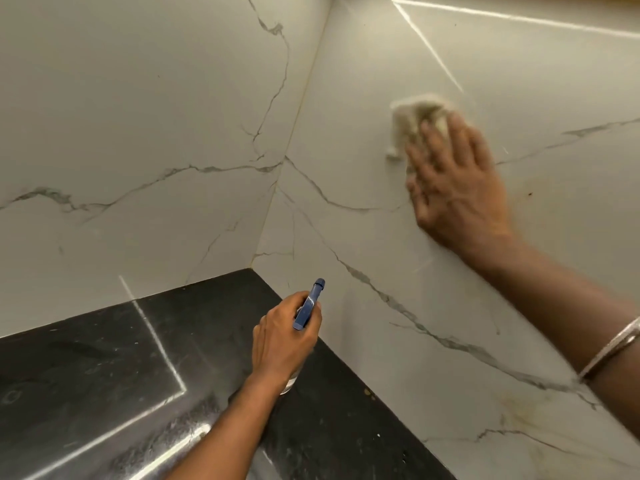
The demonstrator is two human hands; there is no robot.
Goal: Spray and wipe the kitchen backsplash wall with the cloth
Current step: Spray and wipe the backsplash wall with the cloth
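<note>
The backsplash wall point(398, 244) is pale marble-look tile with grey veins, meeting a second wall at a corner. My right hand point(457, 181) presses a light, crumpled cloth point(412, 119) flat against the right-hand wall, fingers spread over it; hand and cloth are blurred. My left hand point(284, 337) is wrapped around a spray bottle with a blue trigger head point(309, 304), its nozzle pointing up toward the corner. The bottle's clear base point(289, 388) shows just below my wrist, at the black countertop.
A black stone countertop point(104, 375) fills the lower left, running into the corner. Yellowish stains mark the wall at the lower right point(519, 407). A metal bangle point(613, 348) sits on my right forearm.
</note>
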